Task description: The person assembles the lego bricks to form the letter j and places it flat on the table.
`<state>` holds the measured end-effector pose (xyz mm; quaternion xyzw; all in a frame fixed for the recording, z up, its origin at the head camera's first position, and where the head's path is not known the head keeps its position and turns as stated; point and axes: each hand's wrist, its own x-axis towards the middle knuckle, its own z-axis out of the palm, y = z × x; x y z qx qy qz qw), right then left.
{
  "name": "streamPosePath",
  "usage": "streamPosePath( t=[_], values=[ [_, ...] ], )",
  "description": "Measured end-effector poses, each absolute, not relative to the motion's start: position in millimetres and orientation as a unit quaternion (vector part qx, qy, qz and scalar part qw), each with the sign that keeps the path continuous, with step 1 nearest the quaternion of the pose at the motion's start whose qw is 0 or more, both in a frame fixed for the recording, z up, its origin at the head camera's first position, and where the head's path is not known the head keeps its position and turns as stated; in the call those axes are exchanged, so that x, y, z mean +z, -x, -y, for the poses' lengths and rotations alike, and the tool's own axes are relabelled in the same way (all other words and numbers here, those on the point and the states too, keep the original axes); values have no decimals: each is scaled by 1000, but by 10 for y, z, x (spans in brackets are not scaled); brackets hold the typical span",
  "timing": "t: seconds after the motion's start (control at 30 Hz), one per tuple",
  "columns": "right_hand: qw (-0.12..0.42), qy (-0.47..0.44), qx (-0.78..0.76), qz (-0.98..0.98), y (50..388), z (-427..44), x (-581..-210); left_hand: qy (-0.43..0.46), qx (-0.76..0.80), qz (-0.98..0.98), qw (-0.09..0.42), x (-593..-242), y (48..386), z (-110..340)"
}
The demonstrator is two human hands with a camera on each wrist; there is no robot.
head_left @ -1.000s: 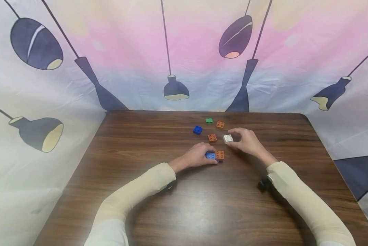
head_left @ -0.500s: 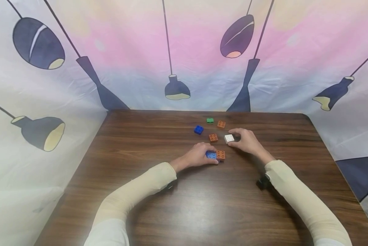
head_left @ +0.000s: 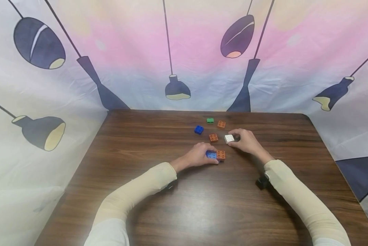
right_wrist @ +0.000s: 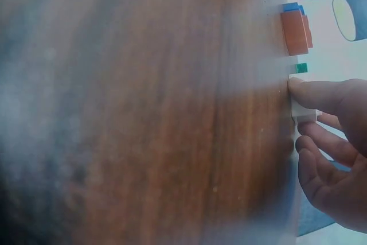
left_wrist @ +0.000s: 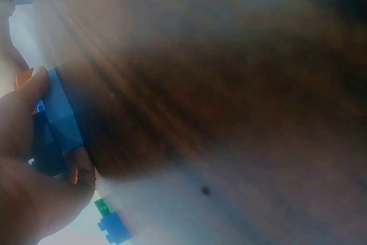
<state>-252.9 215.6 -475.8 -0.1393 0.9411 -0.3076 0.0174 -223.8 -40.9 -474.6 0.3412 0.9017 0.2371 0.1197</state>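
The white, square-looking plastic brick (head_left: pixel 229 138) lies at the ends of the right hand's (head_left: pixel 247 141) fingers, on their left, with its studs up. Thumb and forefinger are clamped on it, thumb on the side toward the person, forefinger on the far side. It shows no clear long axis. It looks low against the brown wood-grain surface (head_left: pixel 134 147); whether it touches, I cannot tell.

Nearer the person than the white brick, slightly left and apart from it, a light-blue studded plastic brick (head_left: pixel 212 155) and an orange studded plastic brick (head_left: pixel 221 155) sit side by side. This pair's long axis runs left to right, the orange end sticking out past the left hand's (head_left: pixel 198 155) fingers, which are clamped on the light-blue part, thumb on the near side. The right hand is the closer one to the white brick. What lies under the pair is mostly hidden.

Just left of the white brick is a loose orange plastic brick (head_left: pixel 213 137). Farther left and beyond is a dark-blue plastic brick (head_left: pixel 199 130). Beyond the white brick, a little left, lies a second loose orange plastic brick (head_left: pixel 221 124), with a small green plastic brick (head_left: pixel 210 120) farther off to the left. No container shows.
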Motion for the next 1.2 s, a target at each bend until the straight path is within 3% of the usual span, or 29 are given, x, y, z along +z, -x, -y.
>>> streamPosePath(
  t=[0.47, 1.2],
  values=[
    [14, 121, -322, -939, 2470, -2175, -4669, -339, 237, -902, 123, -4735, 2228, 401],
    [-22, 172, -332, -927, 2114, -1989, -4415, -351, 243, -898, 102, -4757, 2235, 399]
  ],
)
